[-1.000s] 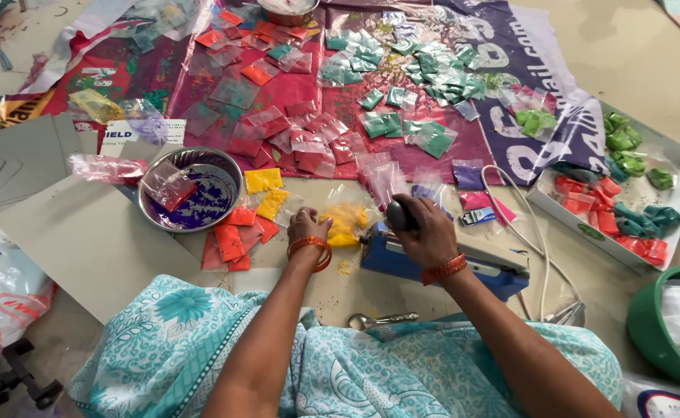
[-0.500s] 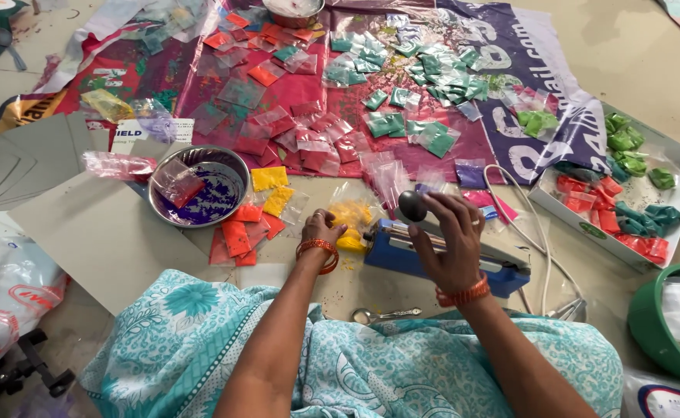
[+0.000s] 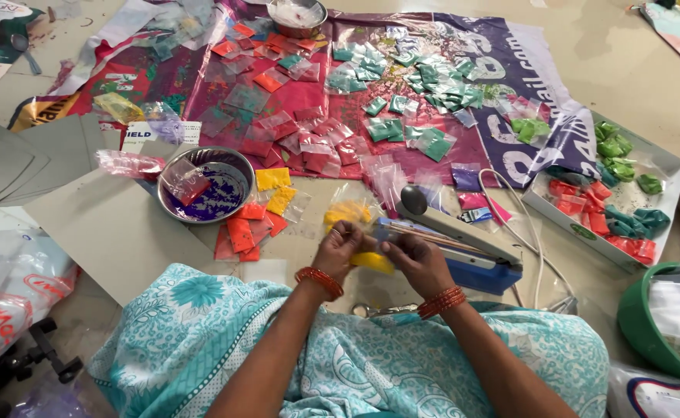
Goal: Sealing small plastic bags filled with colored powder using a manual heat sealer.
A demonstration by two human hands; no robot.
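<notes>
Off the sealer's handle now, right hand joins left hand, fingers pinching a yellow packet.

Yellow powder pouch held near centre; orange pouches near left by bowl; green pouches far centre; white carton w/ red & green packs, right.
</notes>
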